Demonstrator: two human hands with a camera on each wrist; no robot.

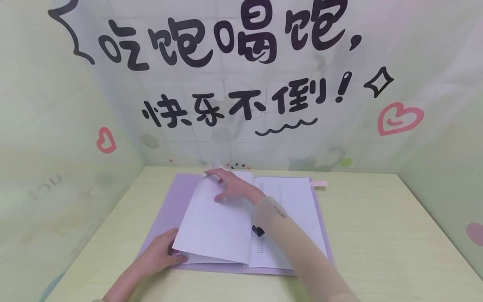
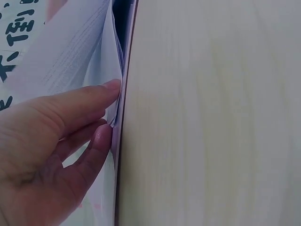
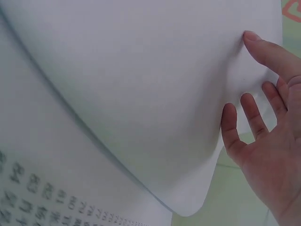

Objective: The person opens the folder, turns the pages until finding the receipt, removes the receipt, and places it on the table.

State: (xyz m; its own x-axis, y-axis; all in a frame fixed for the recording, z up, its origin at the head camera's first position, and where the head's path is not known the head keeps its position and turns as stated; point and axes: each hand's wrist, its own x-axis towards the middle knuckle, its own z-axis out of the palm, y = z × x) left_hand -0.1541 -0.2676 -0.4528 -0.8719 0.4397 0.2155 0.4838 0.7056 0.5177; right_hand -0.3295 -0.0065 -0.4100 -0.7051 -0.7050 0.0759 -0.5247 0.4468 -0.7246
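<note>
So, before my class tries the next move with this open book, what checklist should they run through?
1. Purple cover lying on the table: ok.
2. Left hand at the lower left corner of the lifted page: ok.
3. Left hand's grip secure: cannot tell.
4. Right hand at the lifted page's upper part: ok.
5. Lifted page lying flat: not ok, a gap shows under its lower edge.
6. Pink tab sticking out: ok.

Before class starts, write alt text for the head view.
A person's left hand and right hand touch white paper pages of an open purple-covered book on a pale wooden table. Black Chinese lettering marks a pale backdrop.
</note>
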